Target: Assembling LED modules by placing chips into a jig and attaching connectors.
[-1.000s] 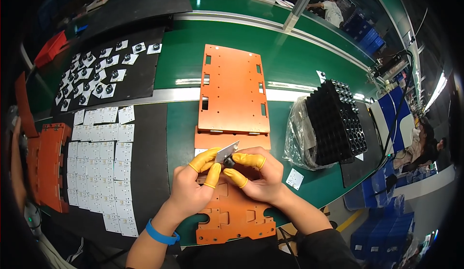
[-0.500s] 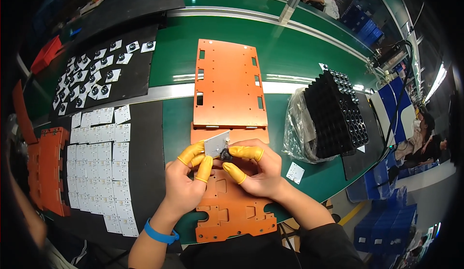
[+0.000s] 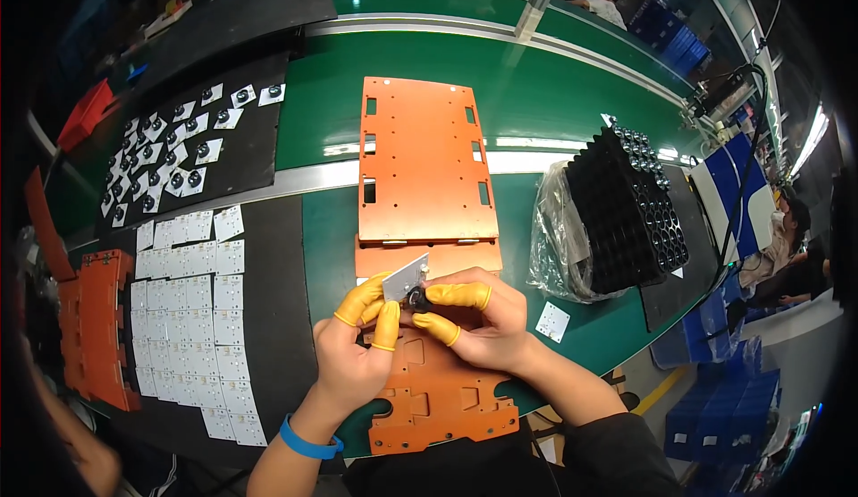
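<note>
Small square plates (image 3: 183, 305) sit on the mat to my left. Stacked trays (image 3: 626, 206) sit right, with the big panel (image 3: 422, 162) between, ahead of me.

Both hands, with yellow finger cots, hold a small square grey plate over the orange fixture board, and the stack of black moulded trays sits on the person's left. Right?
Not quite: the head view shows the stack of black moulded trays on the person's right. The left hand and right hand do hold the small square grey plate over the orange fixture board.
</note>
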A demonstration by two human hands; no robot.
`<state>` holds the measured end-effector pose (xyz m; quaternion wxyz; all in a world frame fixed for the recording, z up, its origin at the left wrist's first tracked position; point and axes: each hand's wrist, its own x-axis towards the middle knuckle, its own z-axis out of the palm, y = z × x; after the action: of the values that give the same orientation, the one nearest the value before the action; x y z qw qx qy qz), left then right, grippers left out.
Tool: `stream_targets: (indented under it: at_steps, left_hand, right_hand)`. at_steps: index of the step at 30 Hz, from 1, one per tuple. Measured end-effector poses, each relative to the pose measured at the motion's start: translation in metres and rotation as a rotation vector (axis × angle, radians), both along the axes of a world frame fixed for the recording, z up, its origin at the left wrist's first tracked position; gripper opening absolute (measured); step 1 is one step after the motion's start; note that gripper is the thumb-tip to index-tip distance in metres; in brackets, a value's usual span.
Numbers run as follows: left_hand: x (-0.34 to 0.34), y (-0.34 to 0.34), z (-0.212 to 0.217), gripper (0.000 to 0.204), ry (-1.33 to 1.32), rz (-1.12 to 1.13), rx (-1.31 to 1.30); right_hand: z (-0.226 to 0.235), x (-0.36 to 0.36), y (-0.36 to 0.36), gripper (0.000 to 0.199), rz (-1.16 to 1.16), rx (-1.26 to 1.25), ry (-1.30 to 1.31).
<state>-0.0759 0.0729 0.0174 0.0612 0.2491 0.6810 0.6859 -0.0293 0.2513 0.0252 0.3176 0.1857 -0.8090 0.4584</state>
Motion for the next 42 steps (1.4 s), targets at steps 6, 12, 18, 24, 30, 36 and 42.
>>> stream_targets:
  at_steps: [6,12,18,24,30,36,42]
  left_hand:
    - [-0.002,-0.001,0.002,0.029,-0.019,-0.030,0.031]
    - [-0.004,-0.001,0.013,0.032,-0.267,-0.109,0.158]
    - [-0.006,-0.003,0.013,0.033,-0.322,-0.150,0.172]
    - [-0.007,-0.004,0.013,0.033,-0.330,-0.166,0.160]
    - [-0.011,-0.005,0.002,0.030,-0.236,-0.070,0.144]
    - [-0.009,-0.001,0.007,0.031,-0.258,-0.046,0.196]
    - [-0.006,-0.001,0.011,0.029,-0.300,-0.137,0.240]
  right_hand:
    - [0.004,0.002,-0.002,0.029,-0.021,-0.031,-0.048]
    - [0.001,0.002,-0.002,0.029,-0.059,-0.113,-0.047]
    - [0.000,0.001,-0.002,0.030,-0.045,-0.107,-0.050]
    - [-0.001,0.002,-0.002,0.029,-0.045,-0.196,-0.096]
    - [-0.003,0.005,0.001,0.033,0.002,-0.188,-0.177]
    - [-0.005,0.002,0.004,0.033,0.035,-0.068,-0.142]
    - [-0.004,0.003,0.002,0.033,-0.007,-0.071,-0.110]
